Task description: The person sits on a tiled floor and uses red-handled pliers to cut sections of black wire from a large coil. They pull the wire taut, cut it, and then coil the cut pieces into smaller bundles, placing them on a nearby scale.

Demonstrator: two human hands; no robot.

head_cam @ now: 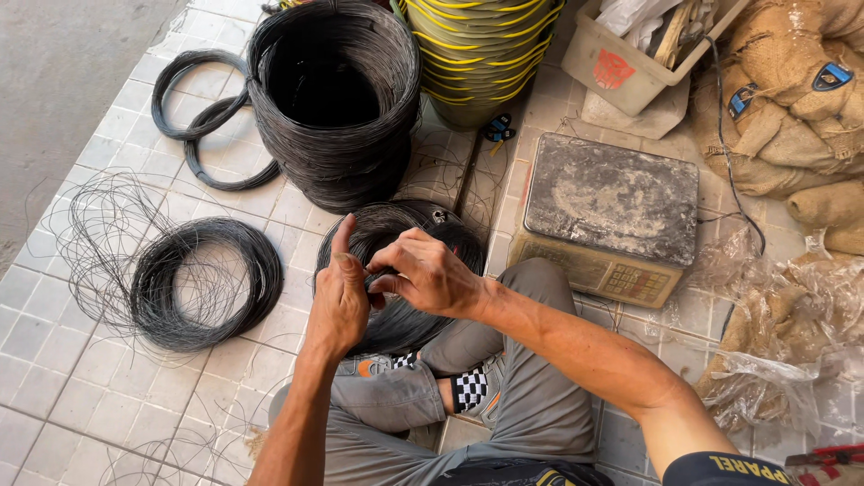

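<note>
A coil of thin black wire (400, 225) rests upright against my knees on the tiled floor. My left hand (340, 292) grips its near rim, thumb raised. My right hand (427, 270) pinches the wire strands right beside the left, fingers curled on the same part of the coil. My legs in grey trousers (531, 396) are folded under the coil.
A tall stack of black wire coils (333, 99) stands behind, with a yellow-striped stack (477, 49) next to it. A loose coil (202, 283) and two small rings (193, 112) lie at left. A weighing scale (607, 216), a crate (621, 58), sacks (792, 99) and plastic bags (783, 342) fill the right.
</note>
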